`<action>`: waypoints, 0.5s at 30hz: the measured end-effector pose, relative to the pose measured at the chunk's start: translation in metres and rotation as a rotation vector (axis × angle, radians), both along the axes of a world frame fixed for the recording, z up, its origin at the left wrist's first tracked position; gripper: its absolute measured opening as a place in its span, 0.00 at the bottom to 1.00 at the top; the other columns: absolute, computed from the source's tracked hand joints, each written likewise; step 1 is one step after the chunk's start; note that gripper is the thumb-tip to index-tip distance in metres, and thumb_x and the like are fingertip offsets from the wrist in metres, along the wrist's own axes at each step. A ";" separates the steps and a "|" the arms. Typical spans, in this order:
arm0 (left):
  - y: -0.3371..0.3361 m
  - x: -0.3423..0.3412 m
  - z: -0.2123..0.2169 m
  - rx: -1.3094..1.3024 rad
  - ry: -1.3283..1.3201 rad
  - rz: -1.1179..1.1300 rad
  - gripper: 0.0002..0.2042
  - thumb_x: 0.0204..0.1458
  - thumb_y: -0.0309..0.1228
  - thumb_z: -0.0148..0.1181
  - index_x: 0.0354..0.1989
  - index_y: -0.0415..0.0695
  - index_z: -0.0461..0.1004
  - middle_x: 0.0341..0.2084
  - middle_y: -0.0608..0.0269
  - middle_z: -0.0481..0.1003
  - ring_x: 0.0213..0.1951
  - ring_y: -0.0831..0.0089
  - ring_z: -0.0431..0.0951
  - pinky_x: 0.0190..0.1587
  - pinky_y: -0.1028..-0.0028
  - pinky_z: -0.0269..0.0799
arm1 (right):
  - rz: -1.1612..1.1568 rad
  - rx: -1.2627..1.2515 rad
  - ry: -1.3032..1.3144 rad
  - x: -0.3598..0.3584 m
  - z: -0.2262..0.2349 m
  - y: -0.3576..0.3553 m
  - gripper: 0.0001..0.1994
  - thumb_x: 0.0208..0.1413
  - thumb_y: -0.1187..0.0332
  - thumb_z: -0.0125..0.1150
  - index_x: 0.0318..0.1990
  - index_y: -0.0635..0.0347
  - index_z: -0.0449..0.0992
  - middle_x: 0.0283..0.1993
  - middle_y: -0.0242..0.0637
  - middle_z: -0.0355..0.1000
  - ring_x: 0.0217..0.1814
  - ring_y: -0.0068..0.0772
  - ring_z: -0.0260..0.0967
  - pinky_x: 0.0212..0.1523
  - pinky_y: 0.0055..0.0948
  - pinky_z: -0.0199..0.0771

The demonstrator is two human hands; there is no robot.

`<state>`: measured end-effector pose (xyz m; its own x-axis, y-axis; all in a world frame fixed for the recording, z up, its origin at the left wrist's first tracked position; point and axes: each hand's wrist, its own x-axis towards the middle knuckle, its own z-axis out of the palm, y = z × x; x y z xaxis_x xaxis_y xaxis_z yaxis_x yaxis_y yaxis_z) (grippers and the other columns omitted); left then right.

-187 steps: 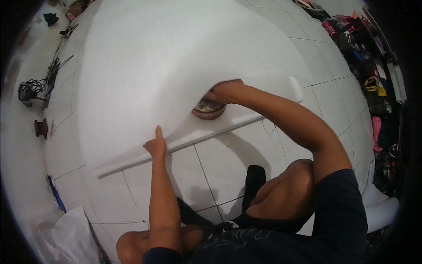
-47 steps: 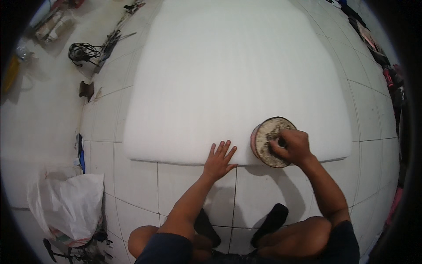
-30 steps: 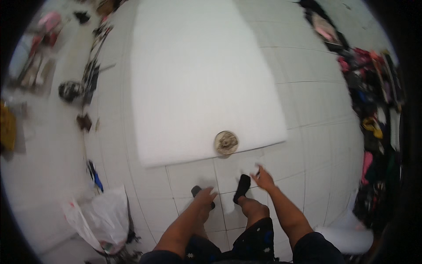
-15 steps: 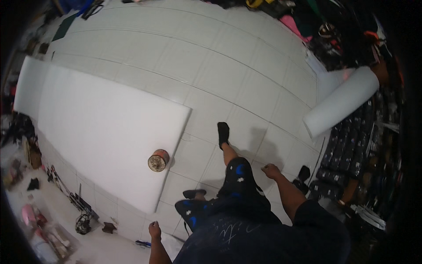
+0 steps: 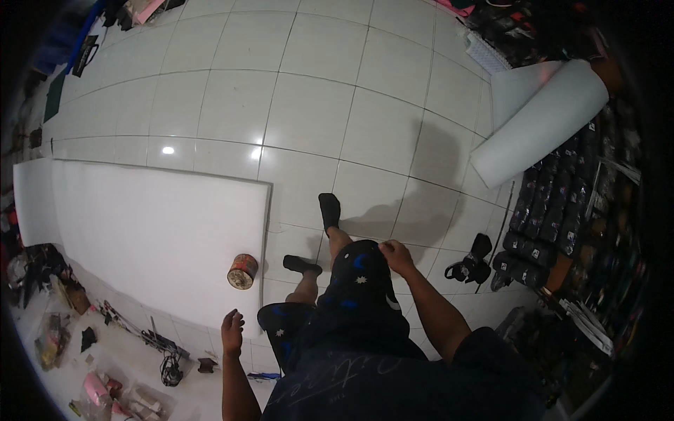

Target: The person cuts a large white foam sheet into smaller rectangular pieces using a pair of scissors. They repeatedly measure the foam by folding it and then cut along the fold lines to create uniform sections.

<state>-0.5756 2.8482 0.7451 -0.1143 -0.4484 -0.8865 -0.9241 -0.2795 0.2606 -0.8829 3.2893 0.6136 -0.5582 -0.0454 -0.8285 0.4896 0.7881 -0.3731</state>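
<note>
Your left grip [image 5: 232,331], nearest the drum [image 5: 243,269], is loose and part open; your right grip [image 5: 397,257], I can't tell. The drum sits on the white sheet [image 5: 151,231]. Your feet [image 5: 329,210] are right of the drum: step on that side, so you don't knock it.

A storeroom or small workroom is being suggested by rows of black wrapped packages [image 5: 551,200], which are being kept beside a big white roll [image 5: 542,126]. The tiled floor [image 5: 309,105] is being partly covered by a white sheet [image 5: 140,231], and its edges are being crowded by mixed piles [image 5: 511,29].
</note>
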 end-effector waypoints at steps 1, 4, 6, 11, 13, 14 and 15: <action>-0.003 -0.011 0.001 -0.027 0.005 0.034 0.25 0.63 0.44 0.52 0.63 0.41 0.66 0.47 0.58 0.75 0.45 0.67 0.75 0.46 0.67 0.69 | 0.035 -0.017 0.022 0.000 -0.004 -0.009 0.24 0.58 0.48 0.60 0.45 0.64 0.78 0.43 0.49 0.79 0.50 0.49 0.76 0.51 0.41 0.73; -0.006 0.007 -0.011 -0.049 -0.078 0.114 0.24 0.61 0.42 0.54 0.61 0.39 0.67 0.45 0.57 0.76 0.44 0.68 0.76 0.44 0.69 0.70 | 0.164 -0.060 0.007 -0.002 -0.021 -0.041 0.24 0.57 0.48 0.60 0.46 0.63 0.78 0.45 0.50 0.78 0.49 0.51 0.76 0.51 0.43 0.73; -0.003 0.024 -0.025 -0.040 -0.137 0.062 0.24 0.61 0.42 0.54 0.60 0.38 0.68 0.42 0.60 0.77 0.42 0.70 0.77 0.41 0.70 0.71 | 0.268 -0.112 0.011 -0.003 -0.043 -0.065 0.25 0.57 0.48 0.61 0.48 0.62 0.77 0.46 0.51 0.77 0.50 0.52 0.75 0.51 0.45 0.73; 0.009 0.068 -0.075 -0.023 -0.187 0.147 0.24 0.60 0.40 0.57 0.59 0.36 0.69 0.43 0.58 0.77 0.42 0.73 0.75 0.39 0.73 0.70 | 0.608 -0.211 0.017 -0.019 -0.079 -0.159 0.30 0.56 0.47 0.61 0.57 0.63 0.72 0.54 0.54 0.73 0.57 0.55 0.71 0.56 0.46 0.71; 0.006 0.077 -0.103 -0.071 -0.195 0.125 0.23 0.61 0.38 0.56 0.58 0.34 0.69 0.47 0.53 0.76 0.47 0.68 0.76 0.46 0.70 0.71 | 0.665 -0.213 -0.004 -0.023 -0.109 -0.204 0.33 0.56 0.46 0.61 0.60 0.65 0.68 0.59 0.55 0.70 0.62 0.55 0.67 0.61 0.46 0.67; 0.000 0.090 -0.127 -0.112 -0.183 0.086 0.23 0.61 0.38 0.55 0.58 0.33 0.69 0.49 0.51 0.76 0.49 0.66 0.75 0.50 0.69 0.71 | 0.693 -0.207 -0.015 -0.022 -0.131 -0.224 0.34 0.56 0.46 0.60 0.61 0.65 0.67 0.61 0.55 0.68 0.64 0.55 0.65 0.63 0.46 0.66; -0.003 0.105 -0.151 -0.152 -0.172 0.049 0.22 0.62 0.37 0.55 0.58 0.33 0.69 0.51 0.49 0.75 0.52 0.63 0.75 0.53 0.68 0.70 | 0.744 -0.239 -0.004 -0.019 -0.162 -0.243 0.36 0.57 0.45 0.60 0.63 0.66 0.64 0.64 0.55 0.65 0.67 0.54 0.62 0.65 0.46 0.63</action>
<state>-0.4701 2.8449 0.5943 0.0579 -0.5794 -0.8130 -0.9449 -0.2947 0.1427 -0.9023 3.0462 0.4514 -0.3079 -0.5839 -0.7512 -0.1342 0.8083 -0.5733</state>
